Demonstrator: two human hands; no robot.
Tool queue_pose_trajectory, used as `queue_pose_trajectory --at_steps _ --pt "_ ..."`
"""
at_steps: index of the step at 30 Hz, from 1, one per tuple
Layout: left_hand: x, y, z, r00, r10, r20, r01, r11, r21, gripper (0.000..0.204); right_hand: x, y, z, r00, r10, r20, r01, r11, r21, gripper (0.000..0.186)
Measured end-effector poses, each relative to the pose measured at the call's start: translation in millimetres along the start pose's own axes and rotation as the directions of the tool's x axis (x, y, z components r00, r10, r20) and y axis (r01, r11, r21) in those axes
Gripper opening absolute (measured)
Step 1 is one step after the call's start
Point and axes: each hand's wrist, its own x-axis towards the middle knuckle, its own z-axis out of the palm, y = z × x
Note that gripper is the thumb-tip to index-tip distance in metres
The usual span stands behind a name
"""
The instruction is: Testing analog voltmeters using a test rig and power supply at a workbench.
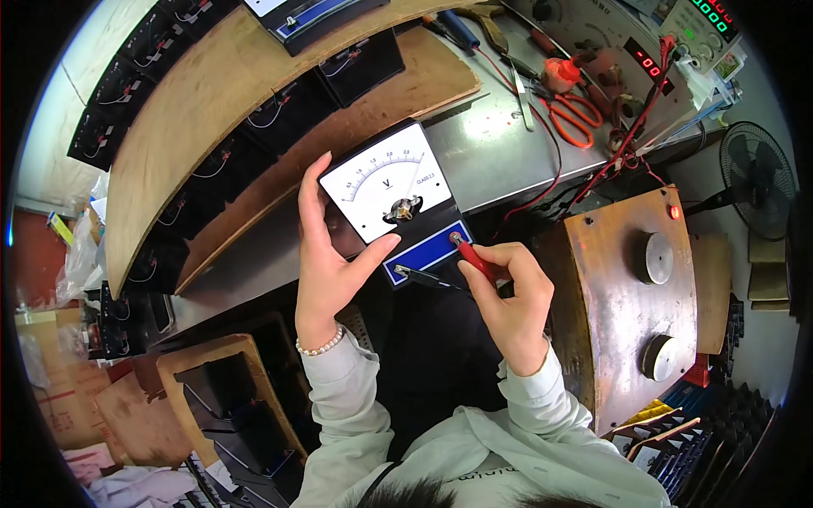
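My left hand (329, 267) grips the left side of an analog panel meter (389, 173), thumb on its front and fingers along the edge. The meter has a white dial, a thin needle toward the right of the scale, and an exposed round mechanism below the dial. A blue strip (428, 252) with a silver border runs along its lower edge. My right hand (518, 300) pinches a red alligator clip (476, 259), whose tip meets the strip's right-hand terminal. A black alligator clip (428, 278) is at the left-hand terminal, with no fingers on it.
Curved wooden shelves (195, 110) at the left carry several black meter housings. Orange-handled scissors (576, 118), tweezers (520, 97) and red leads lie on the metal bench (491, 165). At right stand a wooden box with two metal knobs (656, 258), a power supply (696, 34) and a fan (756, 178).
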Motion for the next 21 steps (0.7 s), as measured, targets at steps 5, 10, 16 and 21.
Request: queue_pose_trajectory --at_steps 5,10,16,21 --pt "-0.8 2.1 -1.0 0.999 -0.044 0.000 0.044 0.999 -0.029 0.104 -2.2 1.6 -2.2 1.000 -0.005 0.011 0.005 1.000 0.003 0.024" --pt "-2.3 2.4 -0.4 0.998 -0.058 0.001 0.058 0.997 -0.051 0.104 -5.2 4.5 -3.4 1.000 0.009 0.015 -0.009 1.000 0.012 0.025" --pt "-1.4 4.1 0.5 0.997 -0.077 0.002 0.077 0.995 -0.070 0.103 -5.8 4.9 -3.9 1.000 0.022 0.021 -0.023 0.999 0.026 0.024" --pt "-1.2 3.9 0.5 0.998 -0.069 0.005 0.070 0.995 -0.065 0.103 -5.9 5.7 -4.0 1.000 0.015 0.022 -0.016 1.000 0.016 0.024"
